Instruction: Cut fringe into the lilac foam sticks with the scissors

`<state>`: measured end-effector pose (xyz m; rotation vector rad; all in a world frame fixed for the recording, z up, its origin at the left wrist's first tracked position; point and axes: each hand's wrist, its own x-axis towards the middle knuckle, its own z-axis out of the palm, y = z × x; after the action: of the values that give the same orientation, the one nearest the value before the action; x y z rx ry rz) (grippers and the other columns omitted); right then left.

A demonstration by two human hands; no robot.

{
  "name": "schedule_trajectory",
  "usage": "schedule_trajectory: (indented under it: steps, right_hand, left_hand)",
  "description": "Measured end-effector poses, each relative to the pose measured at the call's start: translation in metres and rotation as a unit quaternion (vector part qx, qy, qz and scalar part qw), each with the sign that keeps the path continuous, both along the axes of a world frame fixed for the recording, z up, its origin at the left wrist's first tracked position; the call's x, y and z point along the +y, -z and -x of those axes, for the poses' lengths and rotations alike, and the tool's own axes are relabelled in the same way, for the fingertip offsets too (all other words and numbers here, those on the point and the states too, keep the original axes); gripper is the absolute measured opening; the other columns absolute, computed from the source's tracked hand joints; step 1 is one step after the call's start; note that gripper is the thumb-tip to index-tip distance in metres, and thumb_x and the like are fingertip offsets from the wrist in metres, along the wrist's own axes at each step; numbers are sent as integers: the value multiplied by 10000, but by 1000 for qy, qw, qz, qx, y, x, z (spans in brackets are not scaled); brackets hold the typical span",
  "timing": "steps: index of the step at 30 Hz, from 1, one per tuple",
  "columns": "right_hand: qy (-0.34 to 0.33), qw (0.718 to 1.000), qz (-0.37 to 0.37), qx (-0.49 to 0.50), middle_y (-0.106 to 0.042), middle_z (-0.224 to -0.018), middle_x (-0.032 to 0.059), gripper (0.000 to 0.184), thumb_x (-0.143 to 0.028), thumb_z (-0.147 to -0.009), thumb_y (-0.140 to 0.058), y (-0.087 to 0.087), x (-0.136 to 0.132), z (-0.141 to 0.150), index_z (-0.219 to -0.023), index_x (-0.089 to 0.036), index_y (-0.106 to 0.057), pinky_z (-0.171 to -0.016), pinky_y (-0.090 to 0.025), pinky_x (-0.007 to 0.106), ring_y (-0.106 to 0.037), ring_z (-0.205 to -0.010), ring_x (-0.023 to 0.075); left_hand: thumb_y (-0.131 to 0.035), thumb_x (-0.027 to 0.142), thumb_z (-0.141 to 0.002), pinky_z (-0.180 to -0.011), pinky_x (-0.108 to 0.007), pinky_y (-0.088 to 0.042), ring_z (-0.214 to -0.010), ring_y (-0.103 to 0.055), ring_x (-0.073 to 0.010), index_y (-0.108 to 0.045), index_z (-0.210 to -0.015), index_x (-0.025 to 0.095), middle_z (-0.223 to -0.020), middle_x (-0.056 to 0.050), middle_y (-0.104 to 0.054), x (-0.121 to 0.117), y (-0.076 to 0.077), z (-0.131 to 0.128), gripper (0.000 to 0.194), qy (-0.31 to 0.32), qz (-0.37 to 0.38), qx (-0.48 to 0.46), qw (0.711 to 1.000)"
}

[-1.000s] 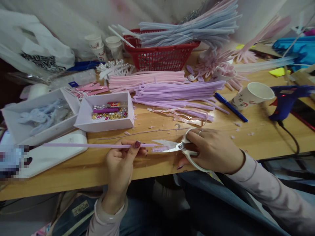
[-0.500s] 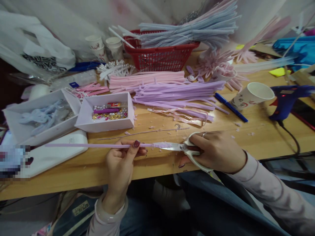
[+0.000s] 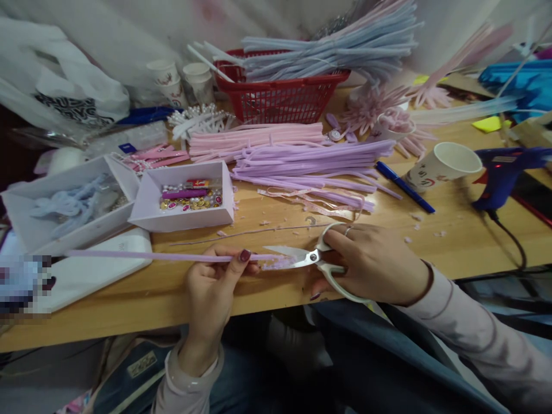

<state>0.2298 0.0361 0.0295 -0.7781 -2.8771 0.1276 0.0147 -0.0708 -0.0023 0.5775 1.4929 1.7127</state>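
Between thumb and fingers, my left hand [image 3: 215,287] pinches a long lilac pipe cleaner [image 3: 159,256], which stretches left above a white flat case. Its right end lies between the parted blades of the scissors [image 3: 313,257], with loose lilac fluff around it. My right hand [image 3: 375,261] grips the white scissor handles, fingers through the loops. A bunch of lilac pipe cleaners [image 3: 310,164] lies beyond my hands, and a thin bare-looking strand [image 3: 254,231] rests on the table just behind the scissors.
White boxes [image 3: 181,221] with beads and light-blue pieces stand at left. At the back is a red basket [image 3: 280,100] of blue-grey pipe cleaners. To the right are a blue marker [image 3: 405,188], a paper cup [image 3: 444,167] and a blue glue gun [image 3: 495,178] with its cord.
The scissor blades have parted and shifted slightly left along the pipe cleaner's end. The pipe cleaner has slid a little left, and more fluff shows at the blades.
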Motion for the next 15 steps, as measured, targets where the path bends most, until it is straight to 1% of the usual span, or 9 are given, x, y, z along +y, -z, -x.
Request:
schedule_trajectory:
  steps: [6,12,15]
  right_hand:
    - [-4,1000,4,-5,-638,-683,58,378,-554,-816,-580,0,0,5,-752,-182,-552,-572,-340,302,-584,-603,185]
    - [9,999,41,-31,-646,-643,62,401,-563,-838,-561,3,-1,1,-756,-171,-595,-544,-311,295,-594,-566,174]
    - [4,998,58,-24,-650,-638,65,425,-576,-857,-534,4,-1,-2,-761,-169,-609,-537,-305,294,-593,-555,169]
  left_hand:
    - [-863,394,-612,-508,-231,-559,-494,-661,-151,-655,-658,148,-560,-29,-691,-2,3,1,325,16,2,10,1000]
    - [-863,370,-623,-556,-241,-579,-519,-677,-151,-684,-660,149,-596,-29,-707,-2,4,2,286,24,-14,7,1000]
    - [-868,350,-618,-527,-214,-560,-491,-647,-123,-693,-651,155,-577,-9,-687,-2,3,1,264,22,-30,6,999]
